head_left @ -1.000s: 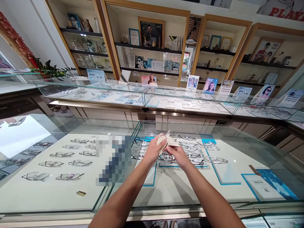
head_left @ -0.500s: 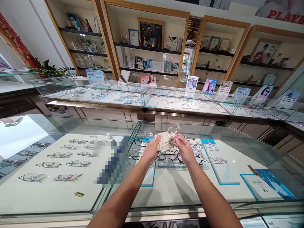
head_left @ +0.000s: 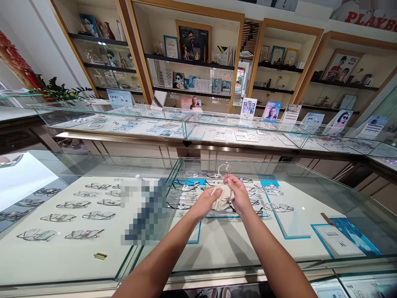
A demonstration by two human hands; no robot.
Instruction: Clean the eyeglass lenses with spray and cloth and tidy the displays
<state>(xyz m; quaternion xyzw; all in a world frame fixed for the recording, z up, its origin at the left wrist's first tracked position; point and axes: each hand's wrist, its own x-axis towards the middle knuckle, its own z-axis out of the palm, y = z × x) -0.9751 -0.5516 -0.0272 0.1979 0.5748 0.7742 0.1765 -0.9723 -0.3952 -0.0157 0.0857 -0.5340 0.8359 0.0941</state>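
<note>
In the head view, my left hand (head_left: pixel 206 203) is closed on a cream cloth (head_left: pixel 222 202), its thumb pressed over the top. A pair of eyeglasses (head_left: pixel 219 165) with a thin rim is pinched by my right hand (head_left: pixel 239 193). One lens stands up above my fingers, with a small tag by it. The other lens appears wrapped in the cloth, and part of its rim shows there. Both hands are close together over the glass counter (head_left: pixel 231 242). Rows of eyeglasses lie in the case beneath them.
More eyeglasses (head_left: pixel 84 234) sit in rows at the left, near a small gold-coloured piece (head_left: pixel 100 256). A white bottle cap (head_left: pixel 138 177) shows above a blurred patch. At right lies a blue and white card (head_left: pixel 336 240). Another glass showcase (head_left: pixel 186 130) crosses behind.
The cloth and left hand have moved slightly right and down, and the cloth now covers the lower lens. The glasses have turned in my right hand. The view has shifted slightly.
</note>
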